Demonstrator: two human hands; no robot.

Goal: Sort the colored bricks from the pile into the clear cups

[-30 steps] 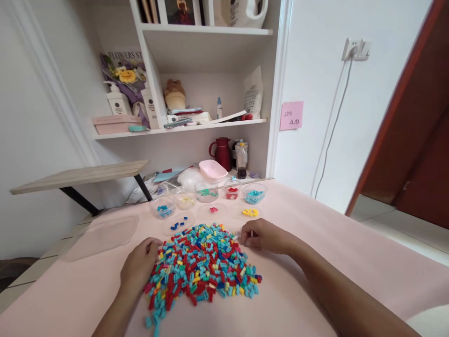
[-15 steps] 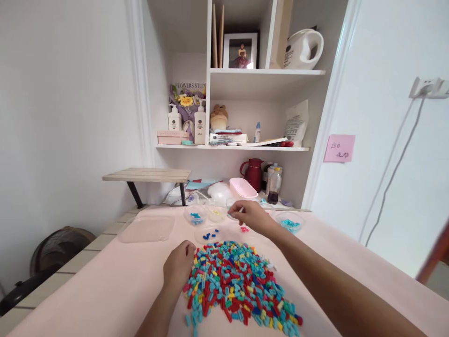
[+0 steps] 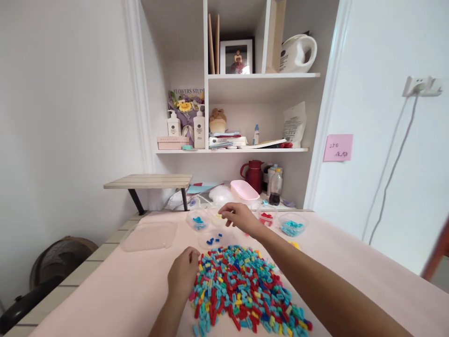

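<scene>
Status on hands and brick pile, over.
Right hand at tub of pale yellow bricks; left hand at left edge of brick pile. Right forearm partly hiding bright yellow bricks.

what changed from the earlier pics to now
The right hand moved from the brick pile's right edge, back and left, to the tub with pale yellow pieces. Whether it holds or released anything is unclear. The left hand stayed at the pile's left edge.

Free tablecloth (image 3: 372, 267) right of right forearm (image 3: 298, 269)
</scene>
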